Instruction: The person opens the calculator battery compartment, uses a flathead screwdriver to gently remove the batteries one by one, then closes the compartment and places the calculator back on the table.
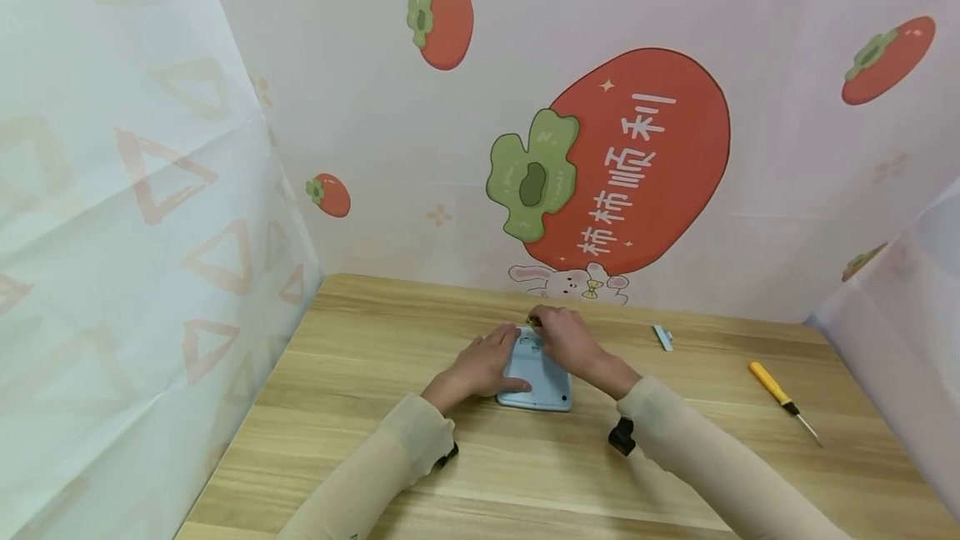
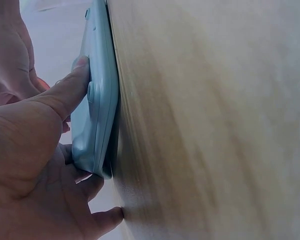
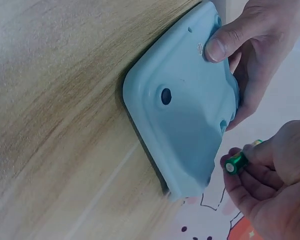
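Observation:
A light blue flat device (image 1: 546, 386), shaped like a desk calculator, lies underside up on the table, with an open battery recess near its far end. My left hand (image 1: 480, 365) holds it by its left side; in the right wrist view the thumb (image 3: 217, 49) presses on the underside while the other fingers wrap the edge. Between thumb and fingers, my right hand (image 1: 572, 342) pinches a small green battery (image 3: 236, 163). That hand is over the device's far end in the head view. A round dark foot (image 3: 166, 96) shows on the underside.
A small light blue cover (image 1: 663, 337) lies to the right of the device. Farther right is a screwdriver (image 1: 772, 386) with a yellow handle, its shaft towards the near right. The wooden table (image 1: 375, 340) meets a printed backdrop (image 1: 375, 107) at the back and sides.

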Demonstrator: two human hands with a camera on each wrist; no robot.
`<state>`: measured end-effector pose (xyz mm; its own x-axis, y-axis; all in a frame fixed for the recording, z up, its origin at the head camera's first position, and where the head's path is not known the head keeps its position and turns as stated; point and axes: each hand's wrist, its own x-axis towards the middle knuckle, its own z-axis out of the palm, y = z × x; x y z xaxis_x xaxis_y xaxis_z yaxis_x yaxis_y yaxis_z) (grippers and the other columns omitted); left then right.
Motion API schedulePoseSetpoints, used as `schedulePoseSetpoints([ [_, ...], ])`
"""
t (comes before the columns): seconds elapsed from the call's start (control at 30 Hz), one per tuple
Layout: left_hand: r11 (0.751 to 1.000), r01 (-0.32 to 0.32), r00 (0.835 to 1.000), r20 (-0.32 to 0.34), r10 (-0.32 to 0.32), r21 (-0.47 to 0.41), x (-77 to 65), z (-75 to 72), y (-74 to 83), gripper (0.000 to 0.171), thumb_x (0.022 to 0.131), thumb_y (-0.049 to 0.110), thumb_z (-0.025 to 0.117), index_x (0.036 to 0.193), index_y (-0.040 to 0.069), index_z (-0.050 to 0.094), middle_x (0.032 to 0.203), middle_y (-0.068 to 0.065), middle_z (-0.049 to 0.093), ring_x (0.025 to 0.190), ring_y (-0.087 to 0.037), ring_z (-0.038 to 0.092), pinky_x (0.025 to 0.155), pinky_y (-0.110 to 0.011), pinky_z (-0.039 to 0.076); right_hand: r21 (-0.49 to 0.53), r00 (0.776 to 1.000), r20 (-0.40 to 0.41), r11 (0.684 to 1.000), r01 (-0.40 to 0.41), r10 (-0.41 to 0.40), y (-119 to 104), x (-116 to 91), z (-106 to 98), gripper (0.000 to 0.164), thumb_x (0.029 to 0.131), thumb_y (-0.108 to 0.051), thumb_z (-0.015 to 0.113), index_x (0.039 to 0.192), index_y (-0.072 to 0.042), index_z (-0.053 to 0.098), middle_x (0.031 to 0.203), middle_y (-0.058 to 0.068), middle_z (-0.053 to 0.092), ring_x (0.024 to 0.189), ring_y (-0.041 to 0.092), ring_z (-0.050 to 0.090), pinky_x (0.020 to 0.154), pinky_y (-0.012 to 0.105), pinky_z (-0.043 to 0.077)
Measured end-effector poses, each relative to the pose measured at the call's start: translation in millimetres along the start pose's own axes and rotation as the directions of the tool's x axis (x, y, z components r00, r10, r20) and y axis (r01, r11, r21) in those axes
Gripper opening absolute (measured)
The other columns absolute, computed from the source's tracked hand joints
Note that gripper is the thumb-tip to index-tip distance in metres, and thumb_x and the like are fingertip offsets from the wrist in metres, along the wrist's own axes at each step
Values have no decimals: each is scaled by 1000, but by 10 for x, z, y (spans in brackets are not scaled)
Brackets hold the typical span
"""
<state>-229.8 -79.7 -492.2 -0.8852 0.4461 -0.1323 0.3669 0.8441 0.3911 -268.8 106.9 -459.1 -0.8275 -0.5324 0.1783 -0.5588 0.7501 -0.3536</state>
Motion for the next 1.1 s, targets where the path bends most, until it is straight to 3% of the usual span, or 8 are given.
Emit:
schedulePoseSetpoints([
  [0.27, 1000, 0, 1000, 3, 0, 1, 7, 14, 9, 97, 95, 55, 76, 165, 7, 29, 172, -13, 30, 161, -26, 25, 127, -57, 28, 176, 992, -60, 979, -100, 112, 69, -7, 1, 16, 98, 1, 71, 113, 4, 74, 98, 11, 77, 84, 20, 72, 75, 41, 62],
  [0.4, 1000, 1, 1000, 11, -1, -5, 4, 16, 9, 97, 95, 55, 75, 166, 7, 28, 173, -13, 28, 161, -26, 24, 128, -56, 27, 294, 982, -44, 941, -165, 186, 94, -4, -18, 16, 98, 3, 71, 113, 7, 74, 97, 12, 78, 85, 21, 72, 76, 39, 61],
  [0.47, 1000, 3, 1000, 12, -2, -5, 4, 18, 5, 97, 96, 55, 75, 166, 8, 28, 173, -12, 28, 162, -25, 24, 128, -56, 27, 364, 972, -15, 907, -212, 233, 105, -5, -33, 17, 99, 2, 70, 115, 8, 74, 98, 14, 79, 87, 22, 74, 77, 37, 61],
  [0.57, 1000, 7, 1000, 11, -7, -6, 3, 23, -2, 97, 95, 55, 75, 166, 8, 28, 173, -12, 28, 161, -25, 24, 128, -56, 27, 473, 946, 60, 826, -307, 317, 130, -5, -49, 21, 102, 0, 68, 120, 9, 72, 103, 15, 79, 92, 22, 74, 80, 34, 62],
  [0.77, 1000, 13, 1000, 13, -13, -19, -2, 16, 1, 98, 95, 55, 75, 166, 8, 28, 174, -13, 27, 161, -26, 24, 128, -56, 26, 676, 878, 224, 581, -453, 424, 189, -23, -82, 26, 107, -1, 59, 129, 11, 66, 115, 20, 76, 101, 26, 73, 94, 40, 62],
  [1.1, 1000, 6, 1000, 12, -6, -19, -5, -5, 5, 98, 96, 55, 74, 167, 7, 26, 174, -14, 26, 162, -27, 23, 128, -57, 25, 807, 833, 367, 303, -507, 415, 345, -72, -122, 32, 108, -4, 58, 135, 14, 62, 121, 22, 75, 100, 21, 72, 90, 34, 63],
])
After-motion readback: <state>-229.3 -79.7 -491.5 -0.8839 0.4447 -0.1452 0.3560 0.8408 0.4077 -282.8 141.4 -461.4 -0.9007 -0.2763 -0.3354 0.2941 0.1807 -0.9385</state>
